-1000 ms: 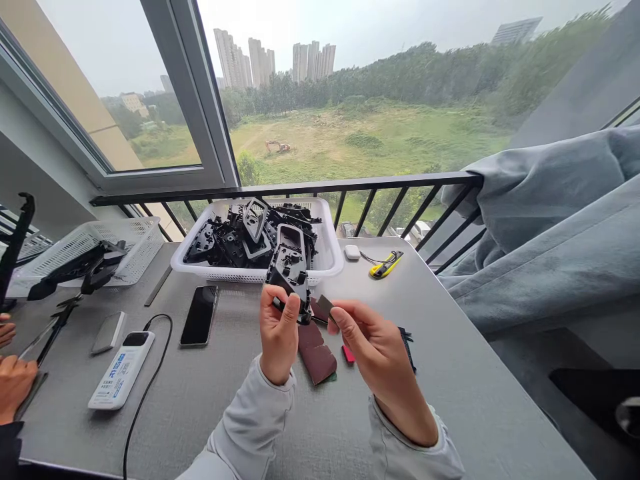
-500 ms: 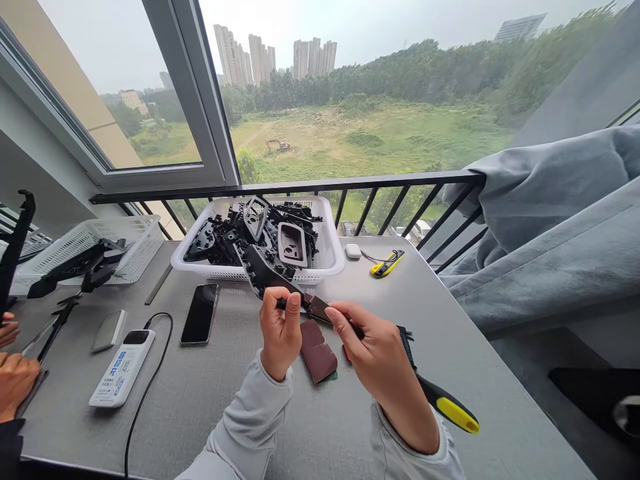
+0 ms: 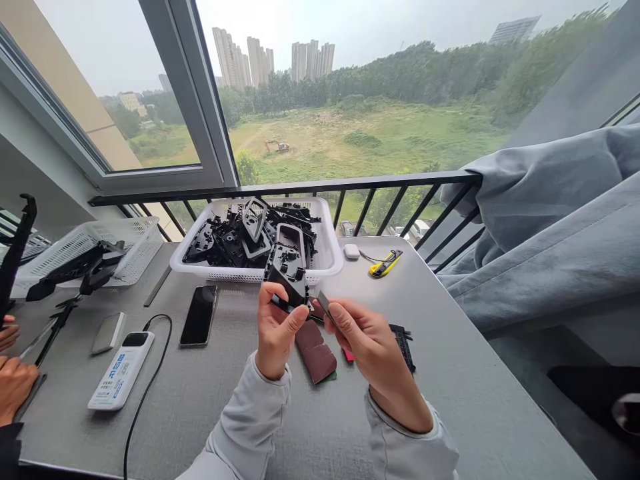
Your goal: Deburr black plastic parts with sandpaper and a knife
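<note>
- Grey tabletop [image 3: 465,380] under a wide window, and just above it the left hand [image 3: 275,333] has its fingers [image 3: 294,319] closed around the lower end of a black plastic part [image 3: 287,270], held upright in the air in front of the white basket [image 3: 235,274].
- The right hand [image 3: 367,340] pinches a thin blade [image 3: 324,303] between thumb and forefinger, its tip right at the part's lower edge.
- The part looks like a light, stiff moulding with ribs and openings. I judge it easy to carry but likely to twist in a loose grip, and its thin ribs could snap under hard pressure.
- Its solid lower end, where the thumb already sits, seems the safest place to hold, with fingertips kept clear of the blade.
- Below the hands lie a reddish-brown piece of sandpaper [image 3: 315,350] and a small black object [image 3: 403,340].
- Further out are a phone [image 3: 199,315], a white power bank [image 3: 120,370] with its cable, a yellow knife [image 3: 384,264] and a second basket [image 3: 135,247].
- The basket's contents are a dark tangle of similar mouldings, hard to tell apart.
- The blade's handle is hidden behind the right palm, so I cannot say what tool it is.
- At the left edge another person's hand [image 3: 15,387] is cut off by the frame.
</note>
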Demonstrator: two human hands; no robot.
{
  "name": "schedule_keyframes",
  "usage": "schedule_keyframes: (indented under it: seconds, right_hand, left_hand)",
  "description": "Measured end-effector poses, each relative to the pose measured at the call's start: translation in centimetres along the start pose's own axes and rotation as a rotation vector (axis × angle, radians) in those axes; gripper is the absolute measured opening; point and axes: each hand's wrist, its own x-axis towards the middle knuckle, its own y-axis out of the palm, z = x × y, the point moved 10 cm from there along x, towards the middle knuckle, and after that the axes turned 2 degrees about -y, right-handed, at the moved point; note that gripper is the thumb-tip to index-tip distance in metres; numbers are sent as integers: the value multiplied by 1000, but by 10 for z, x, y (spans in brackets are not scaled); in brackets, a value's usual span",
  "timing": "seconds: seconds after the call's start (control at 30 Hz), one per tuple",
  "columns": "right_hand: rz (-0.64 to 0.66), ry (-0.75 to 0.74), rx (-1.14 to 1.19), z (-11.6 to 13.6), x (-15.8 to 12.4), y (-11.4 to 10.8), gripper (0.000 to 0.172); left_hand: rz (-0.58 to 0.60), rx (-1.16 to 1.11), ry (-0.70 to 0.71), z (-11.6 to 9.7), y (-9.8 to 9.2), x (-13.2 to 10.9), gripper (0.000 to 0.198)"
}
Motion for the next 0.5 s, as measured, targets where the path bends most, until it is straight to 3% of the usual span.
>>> schedule_keyframes:
  seconds: [0.17, 0.37, 0.5]
  right_hand:
    - [75, 39, 153, -4, -7, 20, 54]
    - [124, 85, 187, 0, -20, 29, 53]
    - [185, 154, 339, -1, -23, 33, 53]
  left_hand:
    - [20, -184, -57, -1, 6, 1, 38]
    - [12, -175, -119, 5, 3, 2, 43]
    - [-3, -180, -149, 9, 2, 5, 48]
